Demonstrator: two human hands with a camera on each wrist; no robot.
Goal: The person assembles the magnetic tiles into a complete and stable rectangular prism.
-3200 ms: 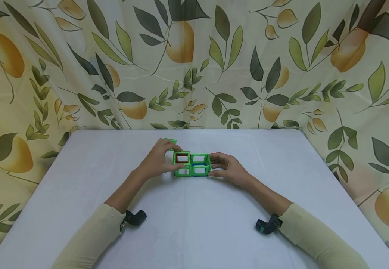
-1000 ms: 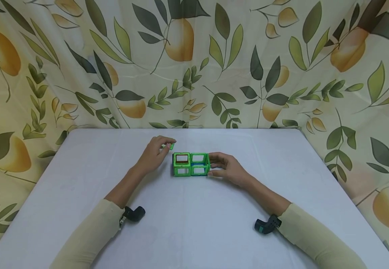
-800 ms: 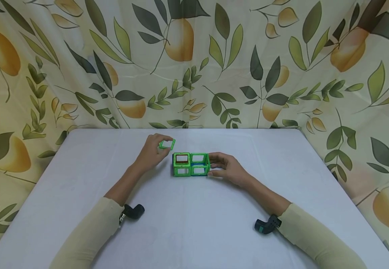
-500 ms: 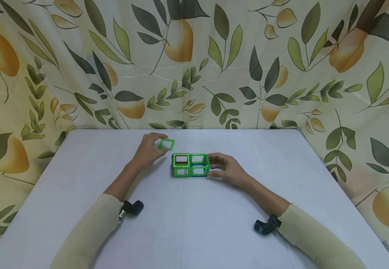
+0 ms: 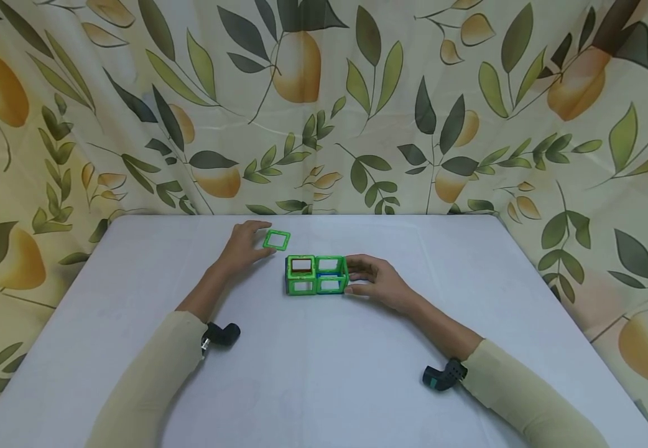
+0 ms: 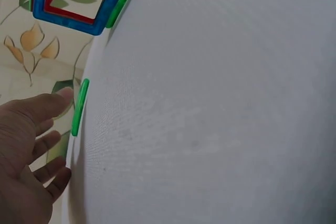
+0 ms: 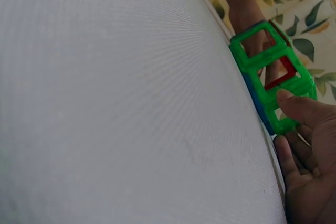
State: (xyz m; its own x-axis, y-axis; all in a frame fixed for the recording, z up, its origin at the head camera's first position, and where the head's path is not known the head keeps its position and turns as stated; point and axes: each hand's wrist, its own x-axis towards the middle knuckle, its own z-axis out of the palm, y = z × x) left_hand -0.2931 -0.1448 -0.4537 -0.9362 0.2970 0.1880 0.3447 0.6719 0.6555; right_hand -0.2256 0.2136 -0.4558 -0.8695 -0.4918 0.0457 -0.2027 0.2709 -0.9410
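Note:
A box built of magnetic tiles (image 5: 316, 275), mostly green frames with some red and blue, rests on the white table. My right hand (image 5: 379, 280) holds its right end, with the thumb at the front and the fingers behind; in the right wrist view the thumb (image 7: 302, 107) lies on a green frame. A single green square magnetic tile (image 5: 287, 241) lies flat on the table behind and left of the box. Around that tile my left hand (image 5: 241, 247) is spread. The left wrist view shows its fingers apart from the tile (image 6: 80, 107), holding nothing.
The white tabletop (image 5: 313, 373) ends at a far edge just behind the loose tile. A curtain (image 5: 324, 124) printed with fruit and leaves hangs behind it. Each wrist carries a small black camera (image 5: 223, 335).
My left hand has carried the green tile from the box to the back left, laid it flat and let go, drawing back left. The right hand has stayed at the box.

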